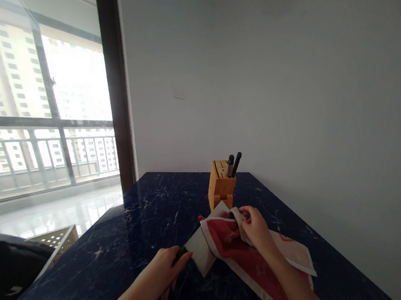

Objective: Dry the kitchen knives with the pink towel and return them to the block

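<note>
Head view looks down on a dark marbled counter (124,244), where the left hand (164,268) is closed around the dark handle of a knife (199,256). Its broad pale blade points toward the right hand (255,230). That hand pinches a bunched fold of a red and cream cloth (250,261) over the far part of the blade, and the rest of the cloth trails back under the right forearm. By the look of it, the step in hand is wiping the blade, with the cloth now near the tip end. A further stroke would call for a firm, steady hold from the left hand, with the right fingers kept behind the cloth and off the edge. Just beyond the right hand stands a wooden knife block (220,186) with two dark handles (234,164) in it.
</note>
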`<state>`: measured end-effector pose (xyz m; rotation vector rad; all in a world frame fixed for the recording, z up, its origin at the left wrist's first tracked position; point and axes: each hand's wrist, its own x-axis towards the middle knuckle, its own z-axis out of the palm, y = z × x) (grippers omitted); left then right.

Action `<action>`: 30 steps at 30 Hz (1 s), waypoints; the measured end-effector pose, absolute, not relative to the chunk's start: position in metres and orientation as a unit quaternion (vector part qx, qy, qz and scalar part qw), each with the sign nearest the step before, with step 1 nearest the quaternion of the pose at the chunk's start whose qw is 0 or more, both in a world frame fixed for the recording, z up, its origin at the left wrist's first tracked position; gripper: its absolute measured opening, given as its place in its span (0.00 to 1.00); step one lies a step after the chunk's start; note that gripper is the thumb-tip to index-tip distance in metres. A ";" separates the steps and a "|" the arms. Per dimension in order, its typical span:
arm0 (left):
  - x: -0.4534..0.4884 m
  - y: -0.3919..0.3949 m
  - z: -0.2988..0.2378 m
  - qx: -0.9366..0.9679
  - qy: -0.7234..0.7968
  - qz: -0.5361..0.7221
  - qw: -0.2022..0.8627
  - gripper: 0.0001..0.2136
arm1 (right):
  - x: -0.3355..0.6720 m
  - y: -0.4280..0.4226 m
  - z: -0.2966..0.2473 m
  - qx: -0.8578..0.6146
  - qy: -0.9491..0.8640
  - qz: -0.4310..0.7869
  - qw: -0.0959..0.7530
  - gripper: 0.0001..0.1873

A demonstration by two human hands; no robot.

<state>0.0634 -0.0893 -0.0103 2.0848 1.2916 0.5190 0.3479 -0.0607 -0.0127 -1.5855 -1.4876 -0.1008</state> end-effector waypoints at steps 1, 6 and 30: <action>0.063 -0.089 -0.010 0.789 0.490 0.195 0.316 0.21 | 0.347 -0.061 -0.014 -0.655 -0.609 -0.058 0.443 0.12; 0.063 -0.089 -0.008 0.799 0.484 0.193 0.299 0.21 | 0.343 -0.064 -0.021 -0.701 -0.613 -0.128 0.340 0.10; 0.064 -0.092 -0.008 0.782 0.486 0.195 0.337 0.22 | 0.287 -0.098 -0.001 -0.645 -0.676 -0.037 0.355 0.06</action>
